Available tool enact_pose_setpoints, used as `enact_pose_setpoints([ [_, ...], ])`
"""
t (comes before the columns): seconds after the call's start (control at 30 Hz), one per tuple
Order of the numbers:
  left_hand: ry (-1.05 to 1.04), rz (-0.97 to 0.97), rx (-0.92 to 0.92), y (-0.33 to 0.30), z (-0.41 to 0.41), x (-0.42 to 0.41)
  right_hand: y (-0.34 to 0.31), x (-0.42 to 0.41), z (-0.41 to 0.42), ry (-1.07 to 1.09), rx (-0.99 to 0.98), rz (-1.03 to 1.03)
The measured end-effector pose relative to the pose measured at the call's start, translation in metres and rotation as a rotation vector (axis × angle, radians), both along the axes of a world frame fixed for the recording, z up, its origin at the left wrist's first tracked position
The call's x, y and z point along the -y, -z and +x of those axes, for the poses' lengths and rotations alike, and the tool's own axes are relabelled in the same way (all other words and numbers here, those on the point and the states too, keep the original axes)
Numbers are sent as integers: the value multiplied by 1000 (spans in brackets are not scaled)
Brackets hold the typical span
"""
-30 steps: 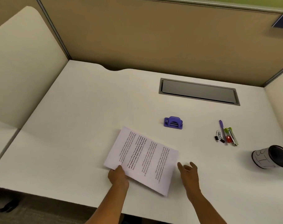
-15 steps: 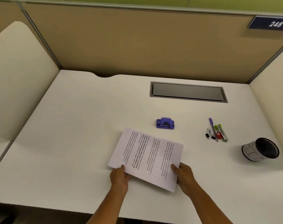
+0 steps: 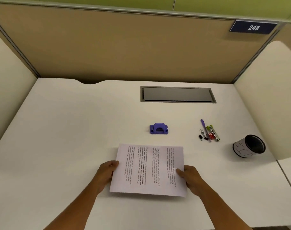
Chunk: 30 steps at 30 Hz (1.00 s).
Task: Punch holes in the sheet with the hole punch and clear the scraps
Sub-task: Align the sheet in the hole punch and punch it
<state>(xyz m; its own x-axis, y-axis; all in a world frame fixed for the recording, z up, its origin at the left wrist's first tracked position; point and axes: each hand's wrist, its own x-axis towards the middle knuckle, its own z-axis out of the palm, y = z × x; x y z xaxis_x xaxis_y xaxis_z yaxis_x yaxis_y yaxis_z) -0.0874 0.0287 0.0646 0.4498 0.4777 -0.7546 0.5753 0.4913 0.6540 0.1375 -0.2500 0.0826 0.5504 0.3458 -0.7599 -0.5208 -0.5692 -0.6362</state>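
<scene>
On the white desk (image 3: 75, 130) in front of me lies the printed sheet (image 3: 148, 170), turned so its lines of text run sideways. My left hand (image 3: 106, 173) grips its left edge and my right hand (image 3: 189, 176) grips its right edge, thumb on top of the paper, the other fingers hidden beneath. The near edge casts a thin shadow on the desk, so that side seems slightly raised, though I cannot tell how much.

Just beyond the far edge of the sheet, apart from it, sits the purple hole punch (image 3: 159, 128), with bare desk between the two. Off to the right of the punch is a small cluster: a purple pen (image 3: 203, 125), a green highlighter (image 3: 208, 128), a metal stapler (image 3: 214, 134) with something red beside it, some paper clips (image 3: 201, 132) and black binder clips (image 3: 203, 138). Further right a black mesh cup (image 3: 248, 146) wrapped in white paper lies tipped on its side, mouth facing right.

A grey cable hatch (image 3: 177, 94) is set into the desk toward the back. Tan partition panels (image 3: 124, 47) close in the desk, and a dark plate (image 3: 253, 27) on the upper right reads 248.
</scene>
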Motion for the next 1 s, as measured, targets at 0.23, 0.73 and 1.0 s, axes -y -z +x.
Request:
enact_pose_setpoints([
  [0.23,-3,118,-54,0,41,-7,-11,-18,16,57,69,-78],
  [0.73,-158,168,-141,8,106,23,2,-28,84,73,169,-195],
  [1.0,-142,218,-168,9,119,12,6,-31,90,86,153,-195],
])
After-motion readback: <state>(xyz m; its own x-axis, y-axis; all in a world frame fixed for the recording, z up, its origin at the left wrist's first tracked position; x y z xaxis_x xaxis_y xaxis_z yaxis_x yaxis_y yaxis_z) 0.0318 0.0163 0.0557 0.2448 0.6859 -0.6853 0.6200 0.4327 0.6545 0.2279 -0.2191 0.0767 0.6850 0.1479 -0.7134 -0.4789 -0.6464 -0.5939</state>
